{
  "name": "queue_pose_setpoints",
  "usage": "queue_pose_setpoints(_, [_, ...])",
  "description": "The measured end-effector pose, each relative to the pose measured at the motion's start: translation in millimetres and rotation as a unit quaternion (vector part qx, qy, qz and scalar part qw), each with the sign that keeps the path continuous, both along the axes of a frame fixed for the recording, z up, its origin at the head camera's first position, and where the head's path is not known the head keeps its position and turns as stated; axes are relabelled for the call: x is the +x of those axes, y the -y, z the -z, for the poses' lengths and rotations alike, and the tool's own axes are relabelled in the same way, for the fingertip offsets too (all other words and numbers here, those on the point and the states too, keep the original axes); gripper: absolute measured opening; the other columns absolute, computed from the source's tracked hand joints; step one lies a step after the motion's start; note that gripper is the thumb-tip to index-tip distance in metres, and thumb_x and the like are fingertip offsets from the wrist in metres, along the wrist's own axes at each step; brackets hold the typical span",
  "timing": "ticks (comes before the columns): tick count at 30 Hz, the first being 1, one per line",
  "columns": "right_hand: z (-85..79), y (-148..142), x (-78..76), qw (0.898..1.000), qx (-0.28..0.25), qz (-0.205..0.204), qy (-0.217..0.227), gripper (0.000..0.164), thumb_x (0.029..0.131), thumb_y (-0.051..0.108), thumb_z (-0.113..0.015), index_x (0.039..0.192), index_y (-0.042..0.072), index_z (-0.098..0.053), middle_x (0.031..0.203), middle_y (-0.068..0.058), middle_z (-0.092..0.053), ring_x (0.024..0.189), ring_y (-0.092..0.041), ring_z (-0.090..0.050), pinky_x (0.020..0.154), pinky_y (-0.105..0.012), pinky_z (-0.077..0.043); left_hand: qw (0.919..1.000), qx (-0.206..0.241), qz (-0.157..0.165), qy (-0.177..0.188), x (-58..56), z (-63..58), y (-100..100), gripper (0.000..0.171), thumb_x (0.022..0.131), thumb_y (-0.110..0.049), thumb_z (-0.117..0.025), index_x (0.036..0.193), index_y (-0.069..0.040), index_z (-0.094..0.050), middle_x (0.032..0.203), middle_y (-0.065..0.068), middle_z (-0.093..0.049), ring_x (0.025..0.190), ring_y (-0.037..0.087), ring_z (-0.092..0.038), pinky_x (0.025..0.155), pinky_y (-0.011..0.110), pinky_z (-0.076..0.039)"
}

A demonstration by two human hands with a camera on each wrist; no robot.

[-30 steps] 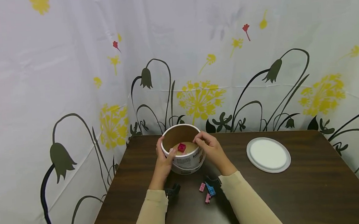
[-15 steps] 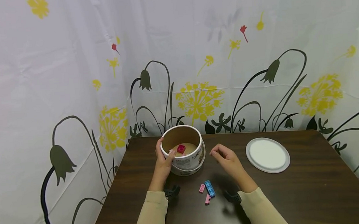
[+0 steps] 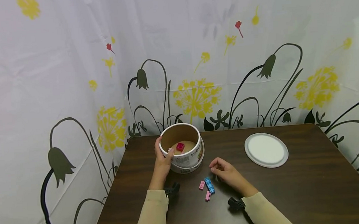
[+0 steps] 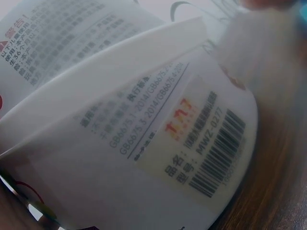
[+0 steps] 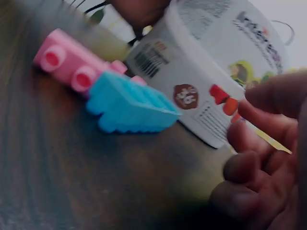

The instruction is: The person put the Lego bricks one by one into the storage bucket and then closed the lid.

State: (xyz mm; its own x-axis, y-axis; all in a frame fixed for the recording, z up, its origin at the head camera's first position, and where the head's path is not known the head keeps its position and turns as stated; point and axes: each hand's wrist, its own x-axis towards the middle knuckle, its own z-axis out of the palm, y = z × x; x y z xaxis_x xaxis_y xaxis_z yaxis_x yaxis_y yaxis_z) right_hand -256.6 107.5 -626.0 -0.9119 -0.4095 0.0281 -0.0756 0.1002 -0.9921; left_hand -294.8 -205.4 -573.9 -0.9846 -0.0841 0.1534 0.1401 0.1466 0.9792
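Observation:
My left hand (image 3: 162, 166) grips the left side of a white bucket (image 3: 182, 161), its thumb over the rim. The bucket tilts a little and its handle hangs at the front right. A dark-pink toy brick (image 3: 180, 147) lies inside, with a paler piece partly hidden by the thumb. Right of the bucket hovers my right hand (image 3: 229, 175), fingers loosely curled with nothing seen between them. Left of it on the table lie a blue toy brick (image 3: 209, 185) and two pink toy bricks, one (image 3: 201, 185) beside it, the other (image 3: 207, 196) nearer me.
A round white lid (image 3: 266, 150) lies on the brown table (image 3: 309, 172) to the right. Behind the table's back edge hangs a white curtain (image 3: 193, 29) printed with flowers. A black wrist device (image 3: 236, 203) sits on the right wrist.
My right hand has left the bucket's rim, moving right and then down toward me, close to the bricks. The left hand keeps its grip on the bucket. The head view has shifted slightly.

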Motion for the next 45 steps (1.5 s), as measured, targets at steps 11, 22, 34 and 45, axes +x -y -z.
queue_pose_setpoints(11, [-1.8,7,2.2,0.98,0.137,-0.049,-0.135,0.025,0.099,0.029,-0.081,0.122,0.023,-0.073,0.108,-0.003,-0.064,0.081,-0.011,-0.053,0.071,-0.024,-0.047,1.0,0.002,-0.007,0.001,3.5,-0.6,0,0.081,0.1,-0.037,-0.066,0.168,-0.035,-0.022,0.174,0.014,-0.017,0.159,0.048,-0.028,0.129,0.066,-0.024])
queue_pose_setpoints(22, [-1.4,10,7.5,0.961,0.198,-0.066,-0.179,0.037,0.092,0.043,-0.088,0.124,0.028,-0.076,0.092,0.003,-0.059,0.076,-0.006,-0.053,0.067,-0.023,-0.045,1.0,-0.004,-0.007,-0.002,4.9,-0.1,-2,0.082,0.099,-0.036,-0.066,0.168,-0.031,-0.022,0.175,0.014,-0.019,0.157,0.047,-0.031,0.128,0.066,-0.025])
queue_pose_setpoints(34, [-3.9,17,7.2,0.948,0.248,-0.025,-0.199,0.018,0.099,0.036,-0.082,0.115,0.03,-0.075,0.085,0.011,-0.06,0.072,-0.002,-0.052,0.066,-0.023,-0.045,0.9999,-0.001,-0.009,-0.007,3.1,0.0,-2,0.08,0.1,-0.038,-0.065,0.168,-0.035,-0.022,0.176,0.012,-0.018,0.158,0.046,-0.03,0.129,0.065,-0.024])
queue_pose_setpoints(45, [-7.1,17,8.6,0.947,0.246,-0.024,-0.206,0.023,0.095,0.035,-0.086,0.11,0.028,-0.071,0.088,0.01,-0.062,0.074,-0.004,-0.054,0.067,-0.024,-0.045,1.0,-0.002,-0.006,-0.003,4.5,-1.8,-2,0.081,0.1,-0.038,-0.065,0.168,-0.035,-0.021,0.176,0.013,-0.018,0.159,0.046,-0.029,0.129,0.066,-0.023])
